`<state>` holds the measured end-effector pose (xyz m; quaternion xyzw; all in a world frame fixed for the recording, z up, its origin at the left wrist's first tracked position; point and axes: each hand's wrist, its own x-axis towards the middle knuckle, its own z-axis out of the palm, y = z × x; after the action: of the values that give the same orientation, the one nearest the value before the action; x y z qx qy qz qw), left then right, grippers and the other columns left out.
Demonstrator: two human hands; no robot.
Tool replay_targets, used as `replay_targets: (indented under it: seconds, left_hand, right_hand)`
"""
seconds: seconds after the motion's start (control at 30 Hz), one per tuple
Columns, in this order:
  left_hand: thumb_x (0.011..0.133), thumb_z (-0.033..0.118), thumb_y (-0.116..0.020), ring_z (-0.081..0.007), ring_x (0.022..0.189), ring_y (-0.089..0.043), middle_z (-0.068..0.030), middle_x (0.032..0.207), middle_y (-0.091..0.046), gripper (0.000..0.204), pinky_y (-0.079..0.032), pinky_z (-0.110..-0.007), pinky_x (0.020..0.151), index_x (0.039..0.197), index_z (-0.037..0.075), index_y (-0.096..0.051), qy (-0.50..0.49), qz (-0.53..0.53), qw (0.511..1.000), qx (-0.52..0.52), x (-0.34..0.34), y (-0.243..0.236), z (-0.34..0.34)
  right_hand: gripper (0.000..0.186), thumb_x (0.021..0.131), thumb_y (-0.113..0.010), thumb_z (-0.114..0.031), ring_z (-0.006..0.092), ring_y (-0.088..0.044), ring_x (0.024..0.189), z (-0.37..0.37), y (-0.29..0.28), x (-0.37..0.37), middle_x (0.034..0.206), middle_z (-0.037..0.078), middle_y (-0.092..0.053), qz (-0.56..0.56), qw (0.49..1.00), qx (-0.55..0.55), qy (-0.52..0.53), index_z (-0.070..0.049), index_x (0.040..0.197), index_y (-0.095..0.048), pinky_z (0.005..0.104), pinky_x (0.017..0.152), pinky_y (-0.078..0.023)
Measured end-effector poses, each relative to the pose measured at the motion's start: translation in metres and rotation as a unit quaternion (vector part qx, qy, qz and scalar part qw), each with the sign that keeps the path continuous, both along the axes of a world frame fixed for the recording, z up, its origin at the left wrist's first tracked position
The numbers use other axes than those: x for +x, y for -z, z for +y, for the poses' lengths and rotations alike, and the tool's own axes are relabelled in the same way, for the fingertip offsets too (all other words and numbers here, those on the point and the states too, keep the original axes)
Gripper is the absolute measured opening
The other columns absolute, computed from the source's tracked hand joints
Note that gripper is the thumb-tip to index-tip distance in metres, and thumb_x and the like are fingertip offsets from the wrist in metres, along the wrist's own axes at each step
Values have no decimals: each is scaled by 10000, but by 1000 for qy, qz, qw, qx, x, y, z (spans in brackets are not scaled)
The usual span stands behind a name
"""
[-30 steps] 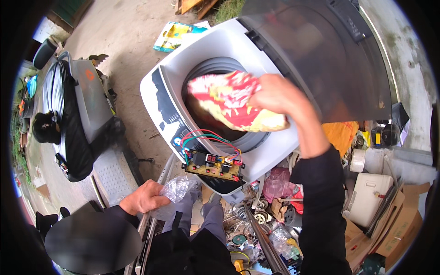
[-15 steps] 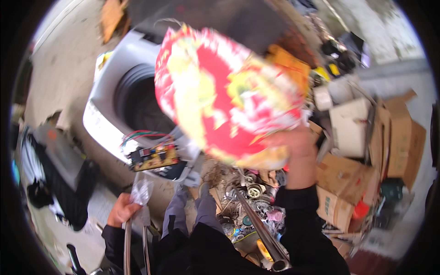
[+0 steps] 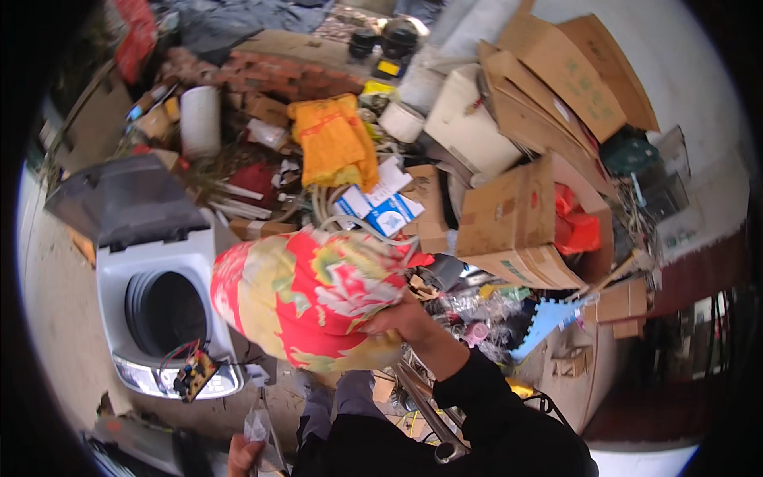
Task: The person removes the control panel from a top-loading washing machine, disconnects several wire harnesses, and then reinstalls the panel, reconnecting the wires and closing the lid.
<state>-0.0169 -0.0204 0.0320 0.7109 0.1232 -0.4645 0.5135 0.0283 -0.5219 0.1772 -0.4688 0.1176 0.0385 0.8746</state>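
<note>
My right hand grips the right end of a plump red and yellow floral cushion, held up in front of me. My left hand, low in the view, is closed on a crumpled clear plastic bag, beside a thin metal tube. Left of the cushion stands a top-loading washing machine with its dark lid raised and the round drum showing. A circuit board with wires hangs at its front edge. The cushion hides part of the ground behind it.
A metal tube frame stands by my right forearm. Cardboard boxes, an orange sack, a blue and white carton and a white cylinder lie in the heap ahead. A low brick wall runs behind. Blue foam matting lies right.
My view has swung to the right and farther out. The cushion is lower and farther from the camera, still in my right hand. My left hand keeps its hold on the plastic bag.
</note>
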Motion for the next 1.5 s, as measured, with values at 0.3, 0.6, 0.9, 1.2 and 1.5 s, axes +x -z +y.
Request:
replay_targets:
  seconds: [0.3,0.6,0.9,1.2,1.5]
  left_hand:
    - [887,296,-760,-99,772,-582,17,929,-685,338,-473,-295,661,1097,33,-732,219,41,974,43,39,34,12]
    - [966,163,-685,-168,993,-627,-55,1098,-691,265,-503,-333,866,1187,17,-694,105,183,976,-54,59,48,8]
    - [984,143,-655,-249,1155,-600,-128,1300,-621,296,-502,-379,934,1258,33,-656,179,160,965,-102,90,-2,-36]
    - [868,98,-700,-151,708,-661,-86,787,-708,130,-511,-336,643,934,-13,-698,312,-295,887,-172,134,-145,-254]
    - [845,197,-834,-234,885,-742,-148,967,-761,427,-560,-356,771,1198,12,-682,215,-407,869,-180,125,-160,-302]
  right_hand:
    - [617,669,-620,53,266,-683,1023,-146,-81,-70,1093,156,-687,-193,807,-237,506,44,1285,-570,388,854,-578]
    - [354,912,-595,-50,334,-647,1166,-306,-112,-111,1250,159,-648,-198,679,-178,684,34,1255,-569,462,990,-551]
    - [590,993,-616,-204,372,-553,1255,-269,-72,-118,1383,260,-498,-85,756,-116,639,37,1463,-354,489,1084,-496]
    - [598,930,-718,-294,340,-636,1085,1,-68,-3,1215,158,-652,-115,848,-479,-195,-127,1471,-525,402,820,-542]
    - [218,927,-678,-173,287,-694,906,-49,-39,8,996,107,-724,-159,805,-570,-38,-81,1118,-733,363,813,-554]
